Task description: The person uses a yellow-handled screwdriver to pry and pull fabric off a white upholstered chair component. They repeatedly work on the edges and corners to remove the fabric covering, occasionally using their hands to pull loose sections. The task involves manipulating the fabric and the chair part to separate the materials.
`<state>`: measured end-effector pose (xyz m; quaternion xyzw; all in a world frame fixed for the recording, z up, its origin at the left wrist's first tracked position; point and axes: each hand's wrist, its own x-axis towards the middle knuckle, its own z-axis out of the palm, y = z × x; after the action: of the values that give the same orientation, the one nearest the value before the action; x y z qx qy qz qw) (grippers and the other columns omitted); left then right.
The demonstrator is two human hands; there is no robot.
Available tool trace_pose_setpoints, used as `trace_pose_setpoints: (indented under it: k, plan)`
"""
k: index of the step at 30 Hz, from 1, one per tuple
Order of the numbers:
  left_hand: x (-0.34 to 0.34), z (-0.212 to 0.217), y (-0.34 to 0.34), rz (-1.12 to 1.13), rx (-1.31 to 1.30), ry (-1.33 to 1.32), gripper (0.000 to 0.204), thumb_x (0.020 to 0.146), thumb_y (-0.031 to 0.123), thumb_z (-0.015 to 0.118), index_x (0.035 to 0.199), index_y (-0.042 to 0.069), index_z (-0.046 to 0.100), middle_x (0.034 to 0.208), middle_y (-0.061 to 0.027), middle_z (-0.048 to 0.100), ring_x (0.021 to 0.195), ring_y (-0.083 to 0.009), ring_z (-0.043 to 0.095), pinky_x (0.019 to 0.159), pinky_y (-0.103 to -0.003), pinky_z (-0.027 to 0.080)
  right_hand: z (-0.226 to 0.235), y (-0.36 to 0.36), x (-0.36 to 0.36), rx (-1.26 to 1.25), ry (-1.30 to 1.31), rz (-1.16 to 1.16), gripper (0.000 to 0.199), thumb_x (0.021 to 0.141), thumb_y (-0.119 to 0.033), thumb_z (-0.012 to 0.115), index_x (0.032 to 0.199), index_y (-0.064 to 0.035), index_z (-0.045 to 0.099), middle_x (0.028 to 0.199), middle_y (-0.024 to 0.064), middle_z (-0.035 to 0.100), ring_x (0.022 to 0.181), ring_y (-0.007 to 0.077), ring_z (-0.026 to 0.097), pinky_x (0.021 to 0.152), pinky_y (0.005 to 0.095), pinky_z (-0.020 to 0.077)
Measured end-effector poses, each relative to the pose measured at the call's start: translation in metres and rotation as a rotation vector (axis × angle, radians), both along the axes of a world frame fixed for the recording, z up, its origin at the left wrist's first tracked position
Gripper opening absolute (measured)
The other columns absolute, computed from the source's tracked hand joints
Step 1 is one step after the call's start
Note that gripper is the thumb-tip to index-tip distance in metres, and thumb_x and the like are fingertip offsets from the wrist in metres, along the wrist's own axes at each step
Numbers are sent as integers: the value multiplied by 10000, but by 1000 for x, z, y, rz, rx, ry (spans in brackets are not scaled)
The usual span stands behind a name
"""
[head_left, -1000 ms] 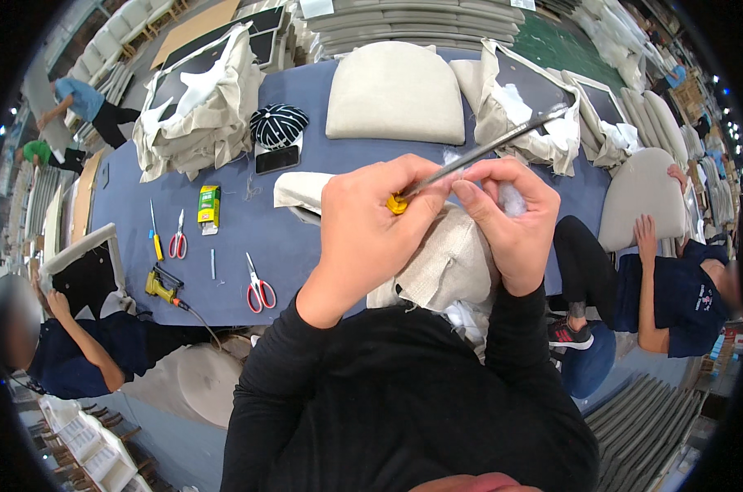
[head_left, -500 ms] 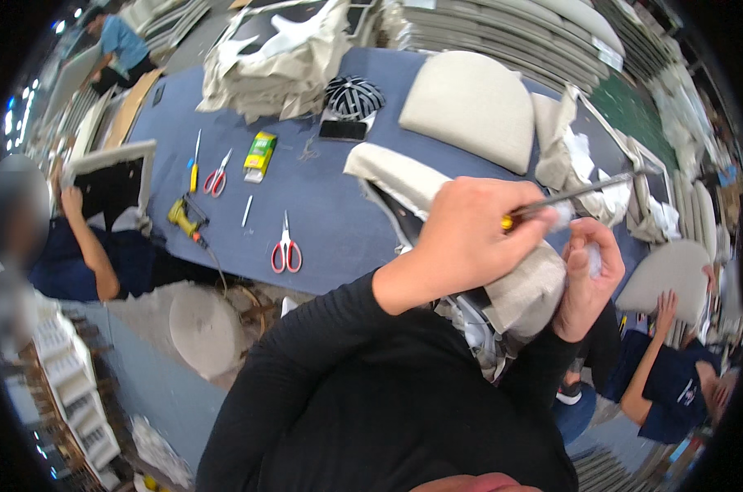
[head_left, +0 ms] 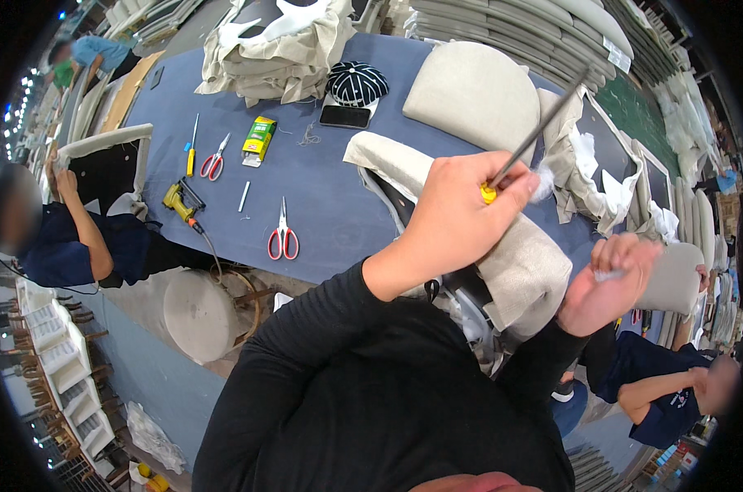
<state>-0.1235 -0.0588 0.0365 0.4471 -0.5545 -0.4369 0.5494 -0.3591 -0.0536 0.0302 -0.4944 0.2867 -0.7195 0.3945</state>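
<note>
My left hand (head_left: 441, 217) is closed round the yellow handle of a screwdriver (head_left: 542, 127), its long shaft pointing up and away to the right. A tuft of white stuffing (head_left: 542, 185) pokes out beside those fingers. Further right, my right hand (head_left: 605, 287) is slightly blurred, fingers curled over a small white wisp of stuffing (head_left: 608, 275). Below both hands a beige fabric-covered chair piece (head_left: 526, 275) leans from the table edge toward my lap. Its dark underside shows partly behind my left wrist, and loose fabric hangs under it.
On the blue table (head_left: 339, 221) lie red-handled scissors (head_left: 283, 238), a yellow staple gun (head_left: 179, 199), a green-yellow box (head_left: 259, 139), a phone (head_left: 344, 116) and a striped cap (head_left: 357, 84). A beige cushion (head_left: 474, 94) and fabric-covered panels stand beyond. Co-workers sit left and right.
My right hand has moved right, away from my left hand. The screwdriver now tilts more steeply upward, and my left hand has shifted slightly left and up.
</note>
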Motion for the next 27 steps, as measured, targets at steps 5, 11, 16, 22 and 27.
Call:
trace_pose_setpoints:
  k: [5,11,16,22,27]
  plan:
    - [3,-1,-4,1,35,-11,232,974,191,737,1022,-35,762,795,-190,741,681,-256,709,680,-349,532,-3,-1,11,277,772,-341,230,1069,-155,684,1232,-1,733,1014,51,727,796,91,595,768,220,443]
    - [-1,-12,-6,-17,32,48,211,1005,191,742,1029,-17,767,809,-57,734,713,-102,651,657,-276,508,-2,22,3,73,708,-191,938,861,-893,602,1083,2,772,963,110,662,863,196,612,792,322,469]
    - [7,-22,2,-114,62,252,260,1030,143,725,1239,-9,701,983,-101,793,776,-99,702,646,-221,512,18,17,10,-188,915,149,807,559,-469,1042,1179,-53,738,1346,212,681,1221,356,685,1025,437,531]
    - [22,-25,45,-96,277,424,238,1004,54,715,1236,30,667,987,-112,782,747,-89,685,570,-193,423,2,17,7,-222,771,101,669,585,-262,1052,1137,-50,739,1266,199,722,1181,360,713,1007,437,555]
    - [40,-52,71,-282,178,394,102,952,1,785,1036,-10,729,1025,-43,741,924,-93,672,770,-230,532,7,17,17,-409,844,44,591,598,-213,1033,1096,-53,758,1204,171,731,1124,344,718,959,461,558]
